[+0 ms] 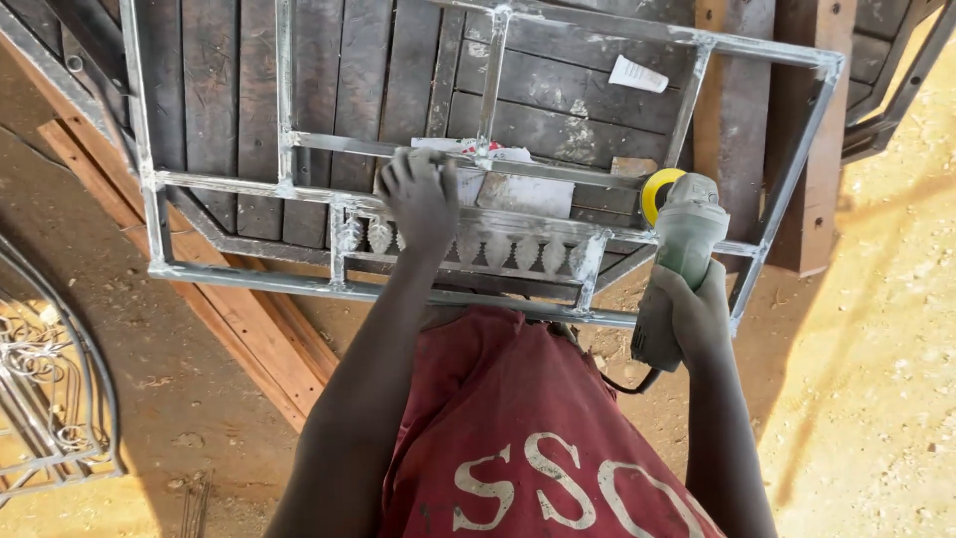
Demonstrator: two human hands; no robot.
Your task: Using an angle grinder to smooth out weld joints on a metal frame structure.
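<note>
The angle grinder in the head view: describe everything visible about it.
The angle grinder has a pale grey-green body, worn and dusty, with a yellow disc guard at its far end. It lies along the right side of the metal frame, head pointing away from the person. The right hand wraps its rear body; a dark cable leaves the back. The disc itself is hidden.

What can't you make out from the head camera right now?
- Grinder disc: hidden behind the angle grinder body and yellow guard; contact with the metal frame cannot be told.
- Left hand fingertips: curled over a frame bar, hidden.
- Right hand palm: hidden behind the grinder.
- Frame's top: cut off by the upper edge.
</note>
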